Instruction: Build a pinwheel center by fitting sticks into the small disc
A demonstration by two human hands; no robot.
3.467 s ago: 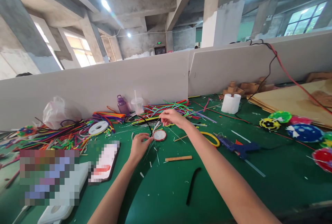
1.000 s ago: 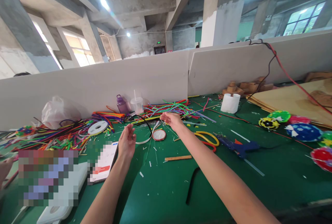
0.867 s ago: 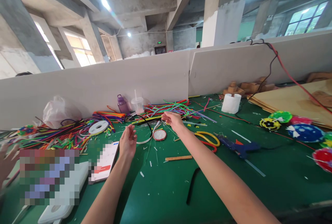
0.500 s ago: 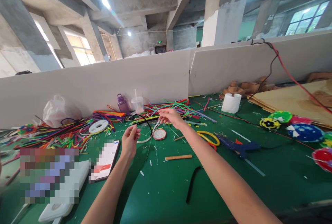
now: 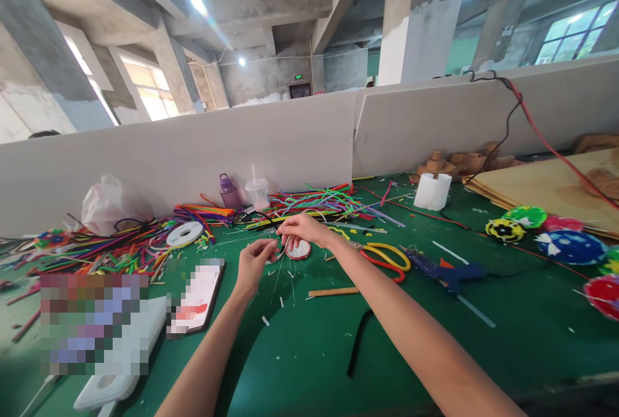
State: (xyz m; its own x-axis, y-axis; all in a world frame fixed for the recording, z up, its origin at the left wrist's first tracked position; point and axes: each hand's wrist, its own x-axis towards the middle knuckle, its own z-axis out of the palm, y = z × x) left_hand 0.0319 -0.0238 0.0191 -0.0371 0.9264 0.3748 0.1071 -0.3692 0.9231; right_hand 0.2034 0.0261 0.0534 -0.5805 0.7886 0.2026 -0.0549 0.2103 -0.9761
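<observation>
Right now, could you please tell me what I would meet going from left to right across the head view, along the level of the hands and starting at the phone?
Phone, left hand, right hand, scissors, glue gun, blue round ornament.

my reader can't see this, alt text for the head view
Left hand and right hand close together at thin strands, by a red-rimmed white disc on a green table. A phone lies to their left, a blue glue gun to their right.
</observation>
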